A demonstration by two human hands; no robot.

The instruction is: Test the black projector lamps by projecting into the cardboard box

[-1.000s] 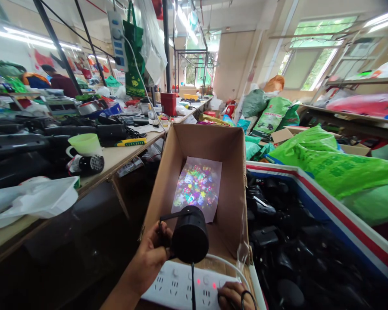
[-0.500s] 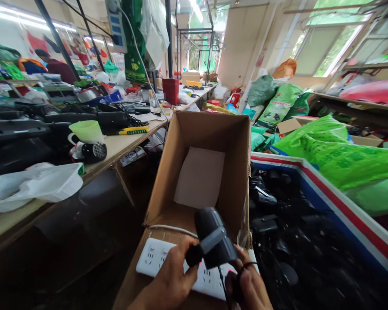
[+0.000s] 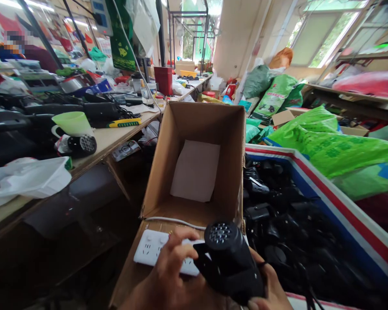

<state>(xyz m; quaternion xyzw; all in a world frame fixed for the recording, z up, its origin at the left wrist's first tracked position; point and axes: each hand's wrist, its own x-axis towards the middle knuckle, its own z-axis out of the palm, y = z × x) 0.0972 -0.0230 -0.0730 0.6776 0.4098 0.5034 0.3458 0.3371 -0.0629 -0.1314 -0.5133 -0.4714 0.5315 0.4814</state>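
Observation:
A black device [image 3: 234,269] with a round perforated end facing up, like a hair dryer or clipper body, is held low in the centre. My right hand [image 3: 268,282] grips its lower right side. My left hand [image 3: 173,269] is at its left, fingers curled around the thin black part that juts out there. Beneath my left hand lies a white power strip [image 3: 146,251] on a cardboard flap [image 3: 129,275]. Just beyond stands an open cardboard box [image 3: 151,181] with a loose sheet [image 3: 195,171] at its bottom.
On the right, a bin with a striped rim [image 3: 323,185] holds many black devices. A bench [image 3: 106,144] on the left carries a green cup [image 3: 73,123], a white tray [image 3: 48,176] and black devices. Green bags [image 3: 345,144] lie behind the bin.
The black device has turned so its perforated end faces up, and it has moved slightly right and down. The surroundings have shifted a little left and up in view.

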